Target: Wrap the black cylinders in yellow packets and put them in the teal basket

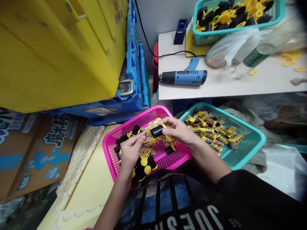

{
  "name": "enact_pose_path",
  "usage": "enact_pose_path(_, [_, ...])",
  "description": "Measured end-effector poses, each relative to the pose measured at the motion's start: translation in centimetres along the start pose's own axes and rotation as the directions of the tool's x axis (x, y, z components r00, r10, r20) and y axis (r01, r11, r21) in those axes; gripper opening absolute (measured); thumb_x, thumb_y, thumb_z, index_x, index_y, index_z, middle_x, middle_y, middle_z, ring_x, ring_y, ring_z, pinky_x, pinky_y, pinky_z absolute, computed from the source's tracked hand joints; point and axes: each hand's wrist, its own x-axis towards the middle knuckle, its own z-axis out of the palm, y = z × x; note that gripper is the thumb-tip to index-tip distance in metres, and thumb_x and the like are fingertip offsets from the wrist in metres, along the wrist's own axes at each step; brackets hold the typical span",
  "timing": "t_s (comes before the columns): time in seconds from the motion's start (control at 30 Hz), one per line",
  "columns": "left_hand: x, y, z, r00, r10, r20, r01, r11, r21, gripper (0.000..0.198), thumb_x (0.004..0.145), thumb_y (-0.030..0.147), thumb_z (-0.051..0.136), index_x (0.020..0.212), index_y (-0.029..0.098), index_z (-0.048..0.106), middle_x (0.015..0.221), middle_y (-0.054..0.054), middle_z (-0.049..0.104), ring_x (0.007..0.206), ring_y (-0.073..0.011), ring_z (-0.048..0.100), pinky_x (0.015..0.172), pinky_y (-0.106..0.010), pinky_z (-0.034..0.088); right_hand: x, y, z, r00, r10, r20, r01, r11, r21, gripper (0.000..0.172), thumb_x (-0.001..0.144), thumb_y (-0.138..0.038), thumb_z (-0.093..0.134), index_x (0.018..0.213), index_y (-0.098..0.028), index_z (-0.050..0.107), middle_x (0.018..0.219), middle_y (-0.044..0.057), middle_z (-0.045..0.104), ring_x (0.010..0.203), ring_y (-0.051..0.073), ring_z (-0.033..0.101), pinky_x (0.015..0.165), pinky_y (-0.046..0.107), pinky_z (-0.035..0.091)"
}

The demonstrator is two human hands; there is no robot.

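Observation:
My right hand [178, 129] grips a small black cylinder [157, 131] with a yellow cap, tilted above the pink basket [107, 150]. Beside the cylinder's black end, the thumb and fingers of my left hand [130, 150] pinch a small yellow printed label sleeve [148, 138]. Below both hands the pink basket holds loose printed sleeves [145, 150] and several black cylinders with yellow caps [144, 162]. To the right, a teal basket [255, 140] holds many small pieces wrapped in yellow printed sleeves [216, 129].
A blue heat gun [187, 77] lies on the white table [216, 91], its cord running left. Behind it are a teal basket of black and yellow parts [232, 24], a plastic bag [230, 48] and a bottle [259, 54]. Yellow [59, 57] and blue crates [134, 64] rise at the left.

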Motion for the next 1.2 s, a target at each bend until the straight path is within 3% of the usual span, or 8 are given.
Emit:
enact_pose_path(0.23, [0.0,0.0,0.0,0.991,0.129,0.038,-0.132,0.989,0.060,0.020,0.075,0.031,0.074,0.094,0.026,0.077,0.093,-0.003,0.078,0.084,-0.0180,0.072,0.081,-0.028,0.057,-0.1,0.5,-0.3,0.998,-0.008,0.070,0.016,0.995,-0.103,0.033,0.065,-0.027,0.083,0.089,-0.019,0.061,0.074,-0.005,0.059,0.065,0.007,0.054,0.064,0.022,0.045])
enact_pose_path(0.33, [0.0,0.6,0.3,0.991,0.116,0.063,-0.119,0.992,0.031,0.021,0.074,0.030,0.074,0.094,0.023,0.077,0.094,-0.005,0.078,0.084,-0.0193,0.072,0.078,-0.030,0.058,-0.2,1.0,0.0,0.998,0.001,0.057,0.005,0.996,-0.093,0.039,0.062,-0.026,0.084,0.092,-0.020,0.060,0.079,-0.005,0.060,0.067,0.008,0.056,0.068,0.024,0.046])
enact_pose_path(0.5, [-0.3,1.6,0.8,0.984,0.082,0.159,-0.074,0.996,-0.053,0.031,0.064,0.025,0.081,0.094,0.020,0.076,0.094,-0.006,0.077,0.083,-0.0207,0.072,0.076,-0.030,0.059,-0.6,2.0,1.3,0.997,-0.044,0.062,0.050,0.993,-0.106,0.043,0.063,-0.027,0.085,0.098,-0.021,0.062,0.097,0.001,0.062,0.087,0.013,0.060,0.084,0.030,0.047])
enact_pose_path(0.63, [-0.6,1.9,1.2,0.984,0.057,0.167,-0.039,0.993,-0.109,0.030,0.064,0.021,0.080,0.094,0.020,0.075,0.095,-0.005,0.077,0.086,-0.0198,0.072,0.078,-0.030,0.059,-1.1,2.9,2.3,0.998,-0.028,0.052,0.025,0.998,0.052,0.040,0.077,-0.047,0.072,0.109,-0.023,0.063,0.111,0.005,0.061,0.100,0.017,0.058,0.089,0.032,0.046])
enact_pose_path(0.7, [-0.8,1.8,1.5,0.986,0.046,0.158,-0.025,0.991,-0.131,0.029,0.064,0.020,0.080,0.092,0.020,0.075,0.093,-0.005,0.077,0.086,-0.0198,0.072,0.078,-0.030,0.058,-1.2,3.5,2.8,0.994,0.043,0.098,-0.060,0.981,0.185,0.042,0.082,-0.052,0.064,0.113,-0.023,0.062,0.111,0.006,0.060,0.096,0.017,0.058,0.086,0.032,0.047])
enact_pose_path(0.83, [-1.1,1.5,1.7,0.990,0.034,0.140,-0.012,0.988,-0.156,0.026,0.062,0.020,0.081,0.087,0.019,0.075,0.092,-0.006,0.077,0.085,-0.0200,0.072,0.078,-0.030,0.059,-1.2,4.5,3.5,0.972,0.132,0.194,-0.194,0.916,0.351,0.047,0.076,-0.053,0.071,0.111,-0.023,0.060,0.096,0.003,0.060,0.080,0.013,0.058,0.076,0.029,0.050])
enact_pose_path(1.1, [-1.9,0.6,1.2,0.974,-0.041,0.221,0.086,0.977,-0.197,0.030,0.063,0.025,0.083,0.090,0.019,0.074,0.097,-0.007,0.076,0.091,-0.0212,0.071,0.084,-0.033,0.056,-1.1,5.2,3.2,0.966,0.139,0.217,-0.209,0.915,0.344,0.041,0.073,-0.043,0.078,0.103,-0.022,0.059,0.085,-0.001,0.056,0.068,0.009,0.053,0.064,0.022,0.048])
enact_pose_path(1.2, [-1.9,0.4,1.2,0.965,0.005,0.262,0.065,0.964,-0.259,0.032,0.064,0.026,0.083,0.093,0.020,0.072,0.104,-0.008,0.074,0.103,-0.0233,0.068,0.091,-0.035,0.053,-1.3,5.3,2.9,0.960,0.156,0.232,-0.234,0.905,0.356,0.046,0.078,-0.056,0.067,0.107,-0.021,0.059,0.090,0.002,0.058,0.076,0.012,0.057,0.067,0.025,0.050])
